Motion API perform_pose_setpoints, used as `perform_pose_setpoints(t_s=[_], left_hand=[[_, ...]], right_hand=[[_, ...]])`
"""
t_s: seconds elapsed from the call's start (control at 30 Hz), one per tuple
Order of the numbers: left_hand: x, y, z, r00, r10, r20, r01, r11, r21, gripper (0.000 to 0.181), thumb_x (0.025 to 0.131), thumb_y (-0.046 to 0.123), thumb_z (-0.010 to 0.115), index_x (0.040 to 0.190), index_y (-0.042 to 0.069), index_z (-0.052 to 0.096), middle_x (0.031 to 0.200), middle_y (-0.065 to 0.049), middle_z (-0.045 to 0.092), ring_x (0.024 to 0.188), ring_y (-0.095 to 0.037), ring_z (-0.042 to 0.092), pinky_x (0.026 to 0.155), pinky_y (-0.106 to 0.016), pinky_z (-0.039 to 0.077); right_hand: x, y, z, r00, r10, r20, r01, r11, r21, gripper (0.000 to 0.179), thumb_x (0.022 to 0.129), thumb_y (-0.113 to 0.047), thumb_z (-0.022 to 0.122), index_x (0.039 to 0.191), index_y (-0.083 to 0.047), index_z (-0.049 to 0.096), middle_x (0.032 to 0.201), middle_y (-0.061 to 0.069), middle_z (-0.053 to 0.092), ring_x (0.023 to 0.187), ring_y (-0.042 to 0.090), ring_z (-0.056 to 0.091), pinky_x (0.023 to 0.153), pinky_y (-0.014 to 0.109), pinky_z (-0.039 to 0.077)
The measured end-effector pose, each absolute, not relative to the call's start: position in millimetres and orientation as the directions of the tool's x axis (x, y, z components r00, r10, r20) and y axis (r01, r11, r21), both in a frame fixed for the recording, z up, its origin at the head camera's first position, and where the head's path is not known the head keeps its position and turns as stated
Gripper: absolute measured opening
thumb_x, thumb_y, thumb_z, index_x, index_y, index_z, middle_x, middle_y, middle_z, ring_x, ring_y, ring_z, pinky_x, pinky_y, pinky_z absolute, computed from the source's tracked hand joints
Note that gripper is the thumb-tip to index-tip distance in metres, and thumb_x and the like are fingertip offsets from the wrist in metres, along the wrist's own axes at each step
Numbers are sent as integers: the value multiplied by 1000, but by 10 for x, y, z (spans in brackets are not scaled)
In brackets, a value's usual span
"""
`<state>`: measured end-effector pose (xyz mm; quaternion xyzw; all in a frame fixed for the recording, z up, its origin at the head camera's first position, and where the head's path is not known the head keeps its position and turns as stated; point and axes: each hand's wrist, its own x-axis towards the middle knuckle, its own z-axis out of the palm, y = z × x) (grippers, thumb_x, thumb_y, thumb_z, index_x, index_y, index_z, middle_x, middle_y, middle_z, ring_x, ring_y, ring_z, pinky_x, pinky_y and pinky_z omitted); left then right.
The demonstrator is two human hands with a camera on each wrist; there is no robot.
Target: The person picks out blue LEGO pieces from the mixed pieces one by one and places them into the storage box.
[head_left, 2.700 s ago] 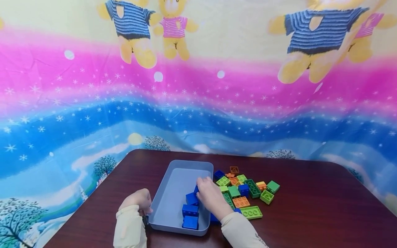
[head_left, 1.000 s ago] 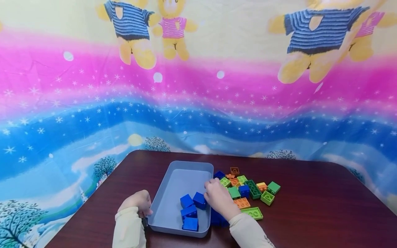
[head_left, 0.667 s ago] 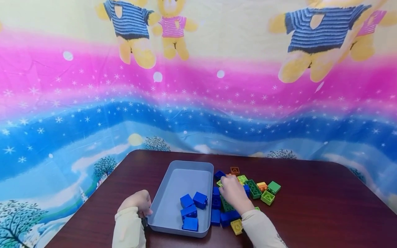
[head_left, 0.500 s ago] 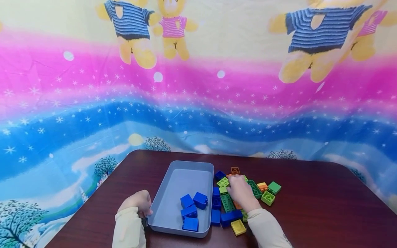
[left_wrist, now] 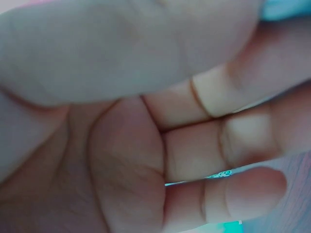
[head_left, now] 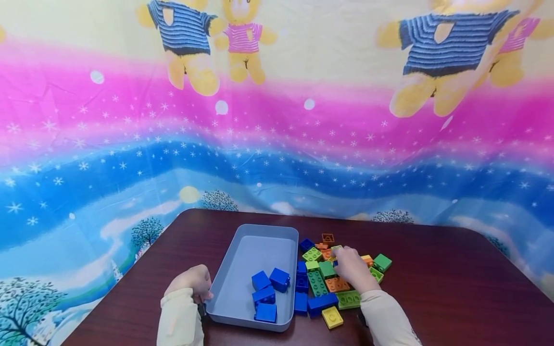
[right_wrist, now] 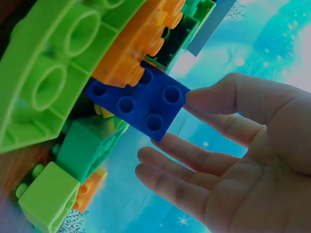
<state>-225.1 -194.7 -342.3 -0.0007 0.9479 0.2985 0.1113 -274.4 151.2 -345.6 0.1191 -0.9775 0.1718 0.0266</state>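
My right hand (head_left: 354,269) is over the brick pile. In the right wrist view, its thumb and fingers pinch the end of a blue brick (right_wrist: 138,109) whose far part lies under an orange brick (right_wrist: 129,53); in the head view the hand mostly hides it. My left hand (head_left: 194,281) rests at the left side of a grey tray (head_left: 246,250), fingertips right at the rim. Its fingers look loosely bent in the left wrist view, with nothing between them and the palm. Several blue bricks (head_left: 265,313) sit in the tray's near right part.
Right of the tray lie loose green, orange and blue bricks, with a yellow brick (head_left: 332,317) nearest me. More blue bricks (head_left: 322,304) line the tray's right wall. A green brick (head_left: 382,262) marks the pile's right side. A printed cloth (head_left: 277,144) hangs behind the table.
A blue brick was set down in the tray and my right hand let go of it. The hand then moved right over the pile to another blue brick. My left hand stayed put.
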Motion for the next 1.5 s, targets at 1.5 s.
perform_pose_setpoints(t_s=[1.5], left_hand=[[-2263, -1976, -3451, -980, 69, -188, -52, 819, 572, 47, 70, -10, 65, 43, 12, 33, 39, 3, 30, 37, -11, 41, 41, -24, 38]], right_hand=[[-2675, 850, -3357, -852, -281, 442, -437, 846, -305, 30, 77, 2, 65, 106, 2, 62, 89, 14, 58, 76, 23, 60, 61, 29, 49]])
